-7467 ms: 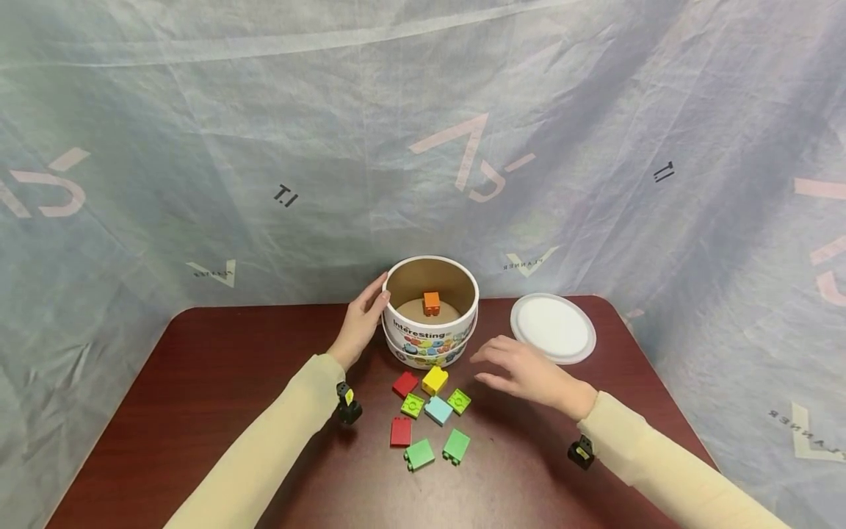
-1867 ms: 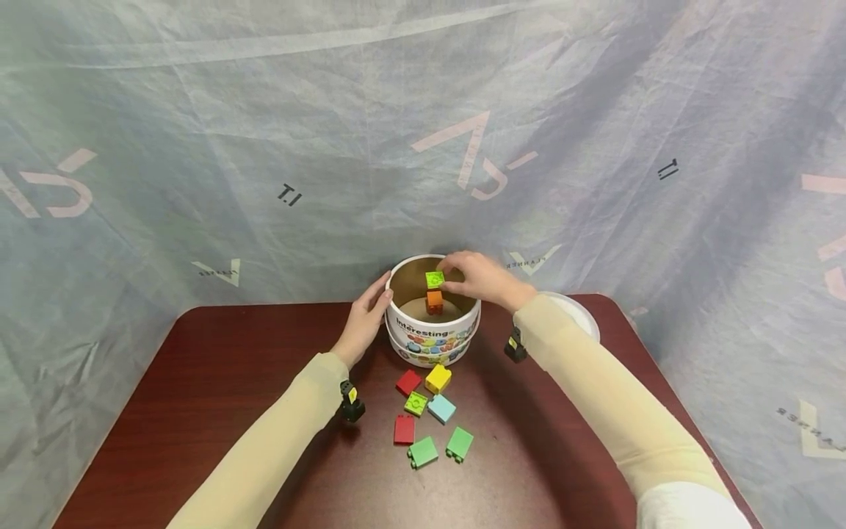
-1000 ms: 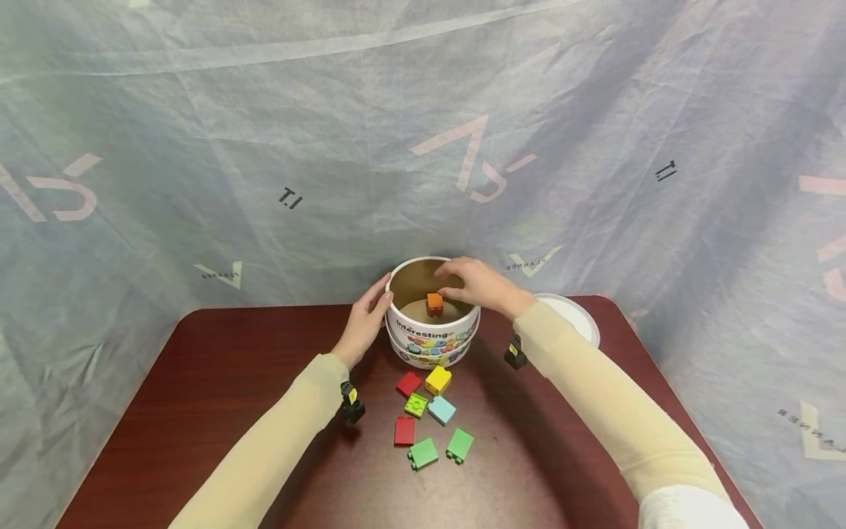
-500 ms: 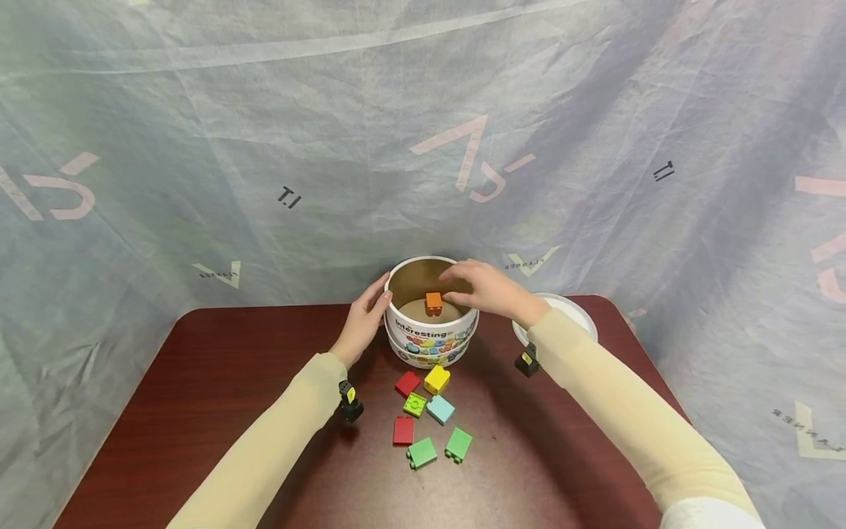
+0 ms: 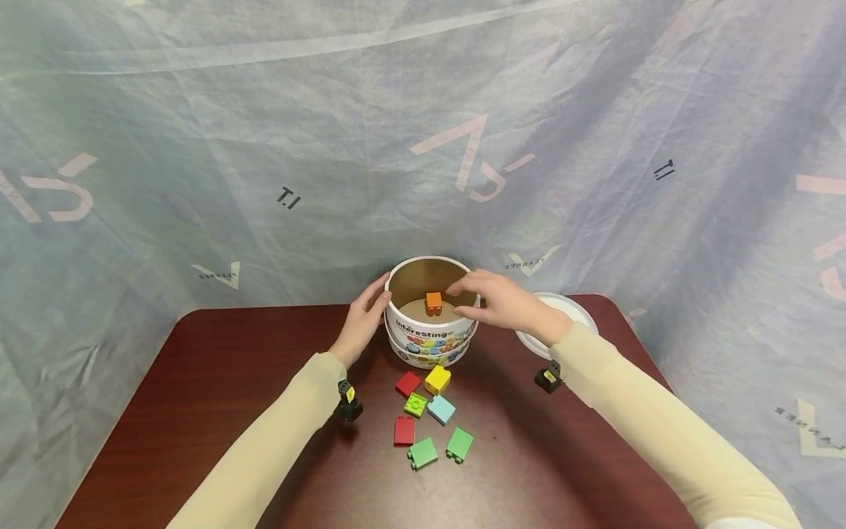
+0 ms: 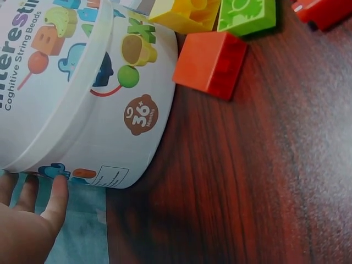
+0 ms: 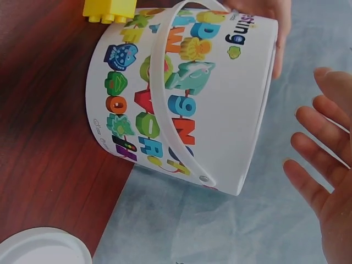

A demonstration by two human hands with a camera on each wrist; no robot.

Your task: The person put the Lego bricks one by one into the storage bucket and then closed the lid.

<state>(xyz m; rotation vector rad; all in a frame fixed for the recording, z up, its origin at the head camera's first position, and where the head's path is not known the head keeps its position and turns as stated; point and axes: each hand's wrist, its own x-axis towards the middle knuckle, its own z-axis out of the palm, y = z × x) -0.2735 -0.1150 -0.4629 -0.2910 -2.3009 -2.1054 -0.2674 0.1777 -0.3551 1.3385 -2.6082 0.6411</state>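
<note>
A white bucket [image 5: 429,342] with printed toy pictures stands at the back of the table. My left hand [image 5: 360,323] rests against its left side, fingers and thumb fairly straight at the rim; the left wrist view shows fingertips touching the wall. Inside, an orange brick [image 5: 433,303] lies on the floor. My right hand [image 5: 502,301] hovers at the right rim, fingers spread and holding nothing. In front lie a yellow brick [image 5: 438,380], red bricks [image 5: 407,383], a flat lime-green brick [image 5: 416,405], a light blue brick [image 5: 441,409] and green bricks [image 5: 423,453].
A white round lid [image 5: 562,312] lies on the dark red table [image 5: 231,382], right of the bucket and partly behind my right hand. A grey cloth [image 5: 330,147] hangs close behind the bucket. The bucket's white handle [image 7: 159,82] hangs down along its side.
My right hand lifted a lime-green brick off the table into the bucket and let it go; that brick is out of sight. The hand has since drawn back right. My left hand stays put.
</note>
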